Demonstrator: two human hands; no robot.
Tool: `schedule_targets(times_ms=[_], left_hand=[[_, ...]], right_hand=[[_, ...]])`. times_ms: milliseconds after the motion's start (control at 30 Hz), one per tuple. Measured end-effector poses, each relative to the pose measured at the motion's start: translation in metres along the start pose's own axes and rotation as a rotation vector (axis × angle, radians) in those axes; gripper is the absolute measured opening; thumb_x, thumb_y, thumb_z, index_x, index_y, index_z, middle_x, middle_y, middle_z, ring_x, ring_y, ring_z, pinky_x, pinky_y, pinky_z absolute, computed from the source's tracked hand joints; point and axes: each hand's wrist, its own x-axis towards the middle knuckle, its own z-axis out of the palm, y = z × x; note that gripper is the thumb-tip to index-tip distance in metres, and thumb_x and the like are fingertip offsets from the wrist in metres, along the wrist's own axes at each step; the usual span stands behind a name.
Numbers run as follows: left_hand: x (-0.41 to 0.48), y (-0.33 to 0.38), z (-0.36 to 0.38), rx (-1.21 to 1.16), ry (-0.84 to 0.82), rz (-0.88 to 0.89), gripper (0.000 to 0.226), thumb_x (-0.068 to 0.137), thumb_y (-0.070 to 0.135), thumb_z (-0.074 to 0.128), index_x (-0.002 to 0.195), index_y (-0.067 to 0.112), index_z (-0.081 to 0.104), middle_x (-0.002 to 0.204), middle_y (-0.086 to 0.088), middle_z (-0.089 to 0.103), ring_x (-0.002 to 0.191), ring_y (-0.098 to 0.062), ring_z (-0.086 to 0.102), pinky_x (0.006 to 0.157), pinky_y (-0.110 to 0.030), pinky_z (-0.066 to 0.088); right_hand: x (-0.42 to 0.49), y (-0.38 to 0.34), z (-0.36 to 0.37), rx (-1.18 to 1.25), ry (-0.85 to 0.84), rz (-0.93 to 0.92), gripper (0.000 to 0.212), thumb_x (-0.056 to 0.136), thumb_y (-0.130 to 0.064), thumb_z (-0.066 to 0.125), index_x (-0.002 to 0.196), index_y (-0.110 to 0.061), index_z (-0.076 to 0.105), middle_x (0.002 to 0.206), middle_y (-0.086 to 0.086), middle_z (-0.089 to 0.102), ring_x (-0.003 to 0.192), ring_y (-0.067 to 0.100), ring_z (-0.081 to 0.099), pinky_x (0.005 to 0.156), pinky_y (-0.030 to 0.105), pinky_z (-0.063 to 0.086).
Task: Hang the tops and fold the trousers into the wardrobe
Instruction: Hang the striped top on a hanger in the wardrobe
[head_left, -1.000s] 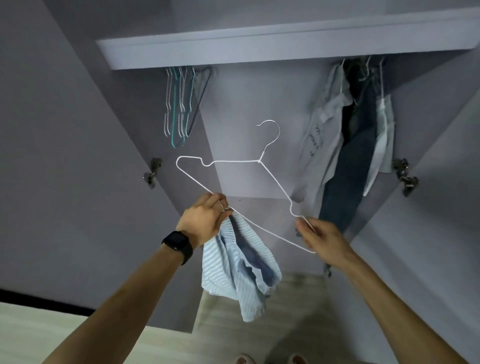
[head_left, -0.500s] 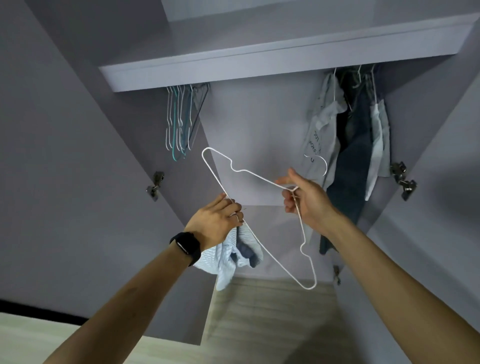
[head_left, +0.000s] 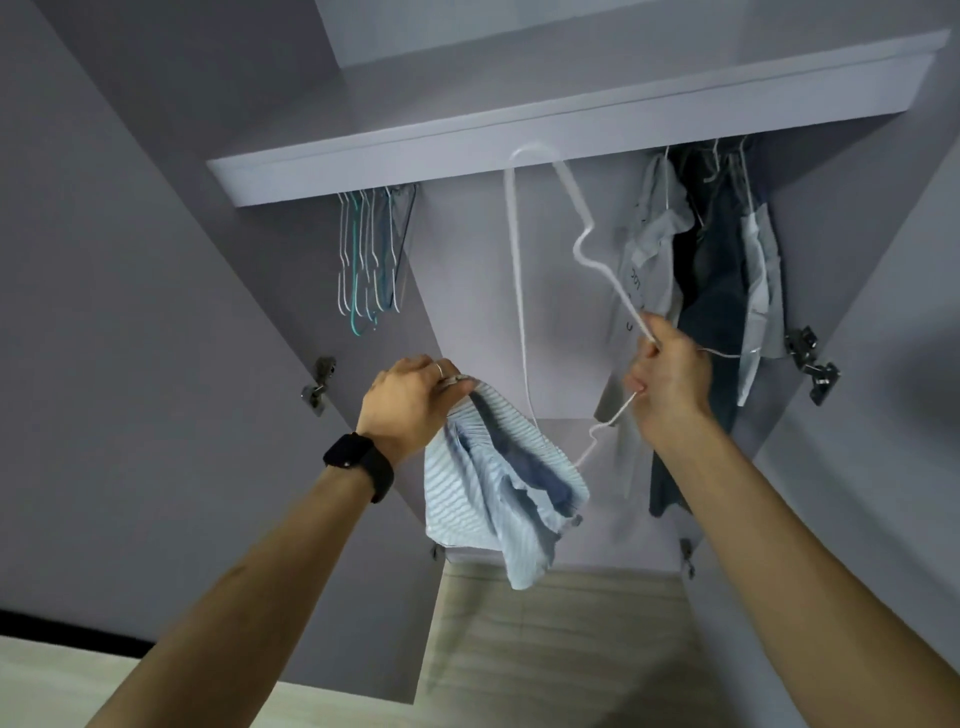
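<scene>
Striped top (head_left: 498, 483): soft, light, limp, likely to slide off thin wire; probably best taken at the neck opening. Hangs bunched well below the shelf (head_left: 467, 156), long axis near vertical, loose end down, upper end gripped in the curled left hand (head_left: 410, 405). Right hand (head_left: 670, 374) clenched round the white wire hanger (head_left: 517, 270), stood on end, one tip just below the shelf.

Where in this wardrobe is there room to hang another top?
The open stretch under the shelf, between the bunch of empty hangers on the left and the hung clothes on the right, looks free. Only the white hanger in the right hand crosses in front of it. The right end is crowded with garments.
</scene>
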Motion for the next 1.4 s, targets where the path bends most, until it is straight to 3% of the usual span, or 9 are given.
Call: schedule_targets(times_ms=[167, 400, 567, 733, 900, 1067, 1233, 1333, 1400], left_hand=[[0.009, 0.018, -0.012, -0.186, 0.029, -0.013, 0.030, 0.092, 0.054, 0.062, 0.098, 0.027, 0.072, 0.090, 0.007, 0.067, 0.084, -0.015, 0.062, 0.074, -0.037, 0.054], [0.021, 0.020, -0.050, -0.572, 0.202, -0.086, 0.016, 0.083, 0.041, 0.078, 0.087, 0.024, 0.077, 0.079, 0.013, 0.074, 0.074, 0.001, 0.067, 0.069, -0.013, 0.049], [0.025, 0.004, -0.074, -0.801, 0.255, -0.147, 0.025, 0.080, 0.043, 0.080, 0.086, 0.019, 0.079, 0.087, 0.006, 0.077, 0.086, -0.010, 0.072, 0.084, -0.027, 0.056], [0.020, -0.014, -0.083, -0.722, 0.309, -0.133, 0.029, 0.080, 0.053, 0.075, 0.082, 0.024, 0.079, 0.083, 0.009, 0.076, 0.082, -0.004, 0.071, 0.076, -0.019, 0.053], [0.017, -0.033, -0.083, -0.600, 0.382, -0.210, 0.024, 0.083, 0.047, 0.075, 0.087, 0.024, 0.080, 0.079, 0.023, 0.072, 0.052, 0.007, 0.060, 0.040, -0.004, 0.038], [0.018, -0.053, -0.083, -0.557, 0.422, -0.228, 0.017, 0.091, 0.042, 0.071, 0.088, 0.027, 0.079, 0.062, 0.027, 0.066, 0.048, 0.010, 0.057, 0.048, -0.006, 0.042], [0.023, -0.055, -0.067, -0.409, 0.350, -0.147, 0.024, 0.089, 0.051, 0.068, 0.091, 0.030, 0.079, 0.079, 0.024, 0.070, 0.078, 0.009, 0.064, 0.063, -0.003, 0.043], [0.028, -0.058, -0.061, -0.413, 0.368, -0.184, 0.024, 0.087, 0.058, 0.067, 0.093, 0.037, 0.077, 0.078, 0.025, 0.071, 0.078, 0.007, 0.066, 0.066, -0.006, 0.047], [0.029, -0.058, -0.058, -0.433, 0.386, -0.190, 0.026, 0.087, 0.060, 0.066, 0.094, 0.038, 0.076, 0.076, 0.032, 0.069, 0.076, 0.010, 0.066, 0.064, -0.001, 0.044]], right_hand=[[-0.004, -0.009, 0.020, 0.190, -0.068, -0.034, 0.025, 0.091, -0.006, 0.056, 0.068, -0.015, 0.053, 0.045, -0.008, 0.025, 0.039, 0.008, 0.019, 0.040, 0.021, 0.019], [0.014, 0.029, 0.035, 0.001, -0.110, 0.006, 0.025, 0.086, 0.003, 0.054, 0.064, -0.009, 0.058, 0.042, -0.007, 0.026, 0.038, 0.008, 0.021, 0.043, 0.023, 0.015], [0.032, 0.047, 0.034, -0.286, -0.161, -0.085, 0.045, 0.080, -0.004, 0.064, 0.039, -0.021, 0.055, 0.043, -0.009, 0.030, 0.039, 0.008, 0.023, 0.044, 0.023, 0.019], [0.040, 0.039, 0.035, -0.575, -0.258, -0.263, 0.040, 0.076, -0.018, 0.067, 0.047, -0.021, 0.041, 0.052, -0.002, 0.029, 0.049, 0.013, 0.025, 0.051, 0.028, 0.023], [0.047, 0.018, 0.045, -0.761, -0.300, -0.433, 0.052, 0.083, -0.016, 0.066, 0.040, -0.019, 0.037, 0.045, -0.008, 0.026, 0.046, 0.009, 0.024, 0.046, 0.027, 0.024], [0.046, 0.011, 0.045, -0.906, -0.310, -0.500, 0.051, 0.081, -0.014, 0.065, 0.039, -0.018, 0.035, 0.043, -0.009, 0.022, 0.044, 0.008, 0.021, 0.045, 0.027, 0.023], [0.036, 0.003, 0.064, -1.210, -0.447, -0.674, 0.045, 0.079, -0.020, 0.066, 0.041, -0.015, 0.041, 0.037, -0.006, 0.025, 0.038, 0.010, 0.029, 0.042, 0.022, 0.028], [0.034, -0.008, 0.078, -1.324, -0.482, -0.799, 0.048, 0.079, -0.022, 0.065, 0.044, -0.009, 0.035, 0.040, 0.000, 0.026, 0.041, 0.014, 0.029, 0.044, 0.022, 0.029], [0.034, -0.014, 0.082, -1.385, -0.478, -0.815, 0.048, 0.079, -0.022, 0.063, 0.045, -0.010, 0.031, 0.042, -0.001, 0.023, 0.046, 0.014, 0.023, 0.046, 0.030, 0.027]])
